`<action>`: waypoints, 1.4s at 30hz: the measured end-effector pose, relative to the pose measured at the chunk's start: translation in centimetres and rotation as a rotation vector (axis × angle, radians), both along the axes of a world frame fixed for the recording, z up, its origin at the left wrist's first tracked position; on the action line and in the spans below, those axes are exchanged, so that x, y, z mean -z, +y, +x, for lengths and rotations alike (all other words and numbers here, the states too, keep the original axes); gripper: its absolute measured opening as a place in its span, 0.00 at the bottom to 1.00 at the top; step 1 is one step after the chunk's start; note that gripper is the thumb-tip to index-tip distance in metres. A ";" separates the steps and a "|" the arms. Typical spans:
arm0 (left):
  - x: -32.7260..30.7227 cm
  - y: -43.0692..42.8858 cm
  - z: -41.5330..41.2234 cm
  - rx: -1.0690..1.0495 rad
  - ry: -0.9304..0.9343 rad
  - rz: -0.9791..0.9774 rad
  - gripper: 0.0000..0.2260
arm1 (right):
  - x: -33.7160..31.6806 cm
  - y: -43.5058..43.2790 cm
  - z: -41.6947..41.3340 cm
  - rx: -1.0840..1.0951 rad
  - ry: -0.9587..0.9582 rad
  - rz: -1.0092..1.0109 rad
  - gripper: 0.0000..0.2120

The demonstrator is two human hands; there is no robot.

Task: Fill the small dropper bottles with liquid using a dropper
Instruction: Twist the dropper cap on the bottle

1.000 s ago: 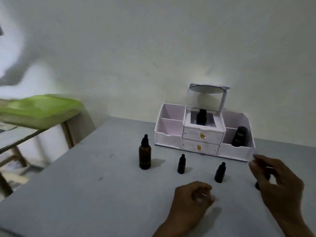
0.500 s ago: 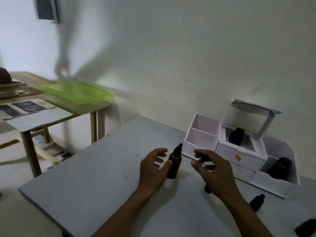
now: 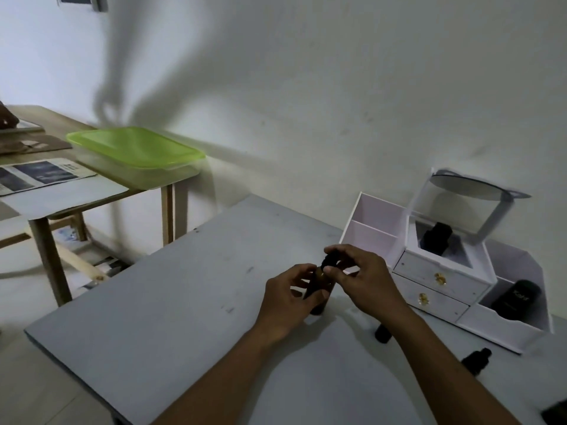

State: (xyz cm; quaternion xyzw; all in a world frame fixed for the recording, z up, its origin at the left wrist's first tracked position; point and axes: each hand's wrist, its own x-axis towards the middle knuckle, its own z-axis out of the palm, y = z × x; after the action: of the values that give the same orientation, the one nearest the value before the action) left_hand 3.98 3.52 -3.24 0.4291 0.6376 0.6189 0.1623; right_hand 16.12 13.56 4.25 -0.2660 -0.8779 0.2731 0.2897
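Since it is held from both sides, the big brown dropper bottle (image 3: pixel 320 297) is mostly hidden where it stands on the smooth grey table (image 3: pixel 184 302). The left grip (image 3: pixel 288 302) holds its round body. The right grip (image 3: pixel 365 283) pinches its black cap (image 3: pixel 329 260). One small dark bottle (image 3: pixel 383 332) peeks from behind the right arm, and a dark shape (image 3: pixel 555 414) in the corner is cut off.

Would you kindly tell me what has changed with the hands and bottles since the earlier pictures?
Both hands closed in on the large amber bottle: the left hand now grips its body, and the right hand pinches its dropper cap. Half a second ago both hovered beside it. The small bottles and the white organizer stayed put.
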 end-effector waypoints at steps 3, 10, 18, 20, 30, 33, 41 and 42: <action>0.0 -0.1 -0.1 0.012 -0.018 0.010 0.20 | -0.5 0.4 0.0 -0.048 -0.077 -0.002 0.17; -0.1 -0.1 -0.1 0.033 -0.035 0.013 0.18 | -1.1 1.3 0.1 -0.067 -0.108 -0.019 0.14; -0.1 -0.1 -0.2 0.054 -0.036 0.014 0.17 | -1.8 2.2 0.4 -0.157 -0.162 -0.042 0.14; -0.1 -0.1 -0.2 0.053 -0.036 0.014 0.17 | -1.9 2.3 0.4 -0.173 -0.184 -0.030 0.14; 0.0 -0.1 -0.3 0.040 -0.019 0.016 0.19 | -1.2 2.1 0.0 -0.077 -0.073 -0.034 0.12; 0.0 -0.1 -0.3 0.039 -0.004 0.013 0.19 | -0.8 1.8 -0.1 -0.060 -0.013 -0.016 0.12; 0.0 -0.1 -0.2 0.040 -0.014 0.021 0.18 | -1.0 1.9 0.0 -0.114 -0.096 0.009 0.12; 0.0 -0.1 -0.2 0.040 -0.014 0.021 0.18 | -1.1 2.0 0.0 -0.115 -0.108 0.011 0.12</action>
State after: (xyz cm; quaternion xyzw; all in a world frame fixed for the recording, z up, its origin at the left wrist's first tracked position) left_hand 3.75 3.41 -3.24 0.4392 0.6209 0.6253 0.1749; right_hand 16.10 15.56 5.31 -0.2277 -0.9076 0.2696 0.2272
